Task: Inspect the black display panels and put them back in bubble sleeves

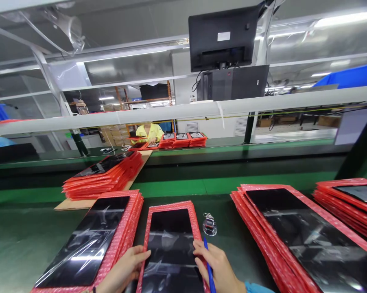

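A black glossy panel in a red bubble-wrap bag (171, 240) lies flat on the green bench right in front of me. My left hand (125, 270) rests on its left edge, fingers curled over the red wrap. My right hand (217, 264) lies on its right edge and holds a blue pen (208, 266) between the fingers. A small clear tape dispenser (209, 224) stands just beyond my right hand.
Stacks of the same red-bagged panels lie at near left (92, 240), near right (308, 240), far right (351, 199) and on cardboard (104, 173) across the belt. A person in yellow (149, 133) works at the far bench. Monitors (223, 36) hang overhead.
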`<state>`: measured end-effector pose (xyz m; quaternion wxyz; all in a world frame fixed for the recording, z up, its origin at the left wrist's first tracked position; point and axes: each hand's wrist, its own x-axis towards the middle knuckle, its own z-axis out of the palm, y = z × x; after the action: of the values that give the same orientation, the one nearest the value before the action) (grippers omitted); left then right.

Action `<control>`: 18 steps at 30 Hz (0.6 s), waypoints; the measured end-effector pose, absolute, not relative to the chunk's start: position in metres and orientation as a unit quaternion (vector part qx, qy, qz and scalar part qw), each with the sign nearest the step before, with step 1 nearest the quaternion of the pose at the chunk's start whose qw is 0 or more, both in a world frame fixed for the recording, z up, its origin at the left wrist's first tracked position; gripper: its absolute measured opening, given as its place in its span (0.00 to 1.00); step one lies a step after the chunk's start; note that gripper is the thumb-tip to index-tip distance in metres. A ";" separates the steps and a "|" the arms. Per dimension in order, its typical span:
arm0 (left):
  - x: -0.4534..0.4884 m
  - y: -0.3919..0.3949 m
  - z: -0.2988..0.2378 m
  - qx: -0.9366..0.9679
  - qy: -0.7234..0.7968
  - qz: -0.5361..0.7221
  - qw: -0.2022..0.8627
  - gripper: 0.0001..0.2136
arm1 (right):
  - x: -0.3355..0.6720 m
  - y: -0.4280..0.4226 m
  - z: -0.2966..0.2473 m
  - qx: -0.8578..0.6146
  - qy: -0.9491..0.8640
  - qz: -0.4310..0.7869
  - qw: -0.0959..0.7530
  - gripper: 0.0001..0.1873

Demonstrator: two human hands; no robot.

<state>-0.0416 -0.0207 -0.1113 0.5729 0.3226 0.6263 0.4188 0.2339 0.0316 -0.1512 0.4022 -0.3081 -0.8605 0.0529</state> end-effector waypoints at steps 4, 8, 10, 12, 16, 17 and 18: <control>-0.030 -0.016 -0.086 0.363 0.611 0.456 0.535 0.19 | 0.233 0.032 -0.154 -0.300 -0.862 0.073 0.402 0.10; -0.030 -0.013 -0.081 0.371 0.604 0.497 0.500 0.25 | 0.238 0.036 -0.152 -0.276 -0.866 0.071 0.412 0.12; -0.045 -0.014 -0.080 0.361 0.611 0.512 0.485 0.28 | 0.242 0.037 -0.151 -0.251 -0.864 0.055 0.434 0.12; -0.071 -0.017 -0.074 0.345 0.624 0.528 0.461 0.28 | 0.246 0.039 -0.151 -0.233 -0.860 0.047 0.451 0.13; -0.142 -0.028 -0.052 0.329 0.629 0.550 0.440 0.28 | 0.247 0.037 -0.155 -0.245 -0.850 0.086 0.458 0.14; -0.159 -0.031 -0.047 0.327 0.623 0.551 0.448 0.28 | 0.245 0.036 -0.156 -0.249 -0.845 0.118 0.458 0.14; -0.175 -0.033 -0.043 0.322 0.619 0.552 0.456 0.28 | 0.241 0.034 -0.156 -0.253 -0.834 0.162 0.462 0.14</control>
<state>-0.1745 -0.0333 -0.0434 0.4558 0.3222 0.6192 0.5523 0.2411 0.0342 -0.1564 0.4623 -0.2529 -0.8344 0.1615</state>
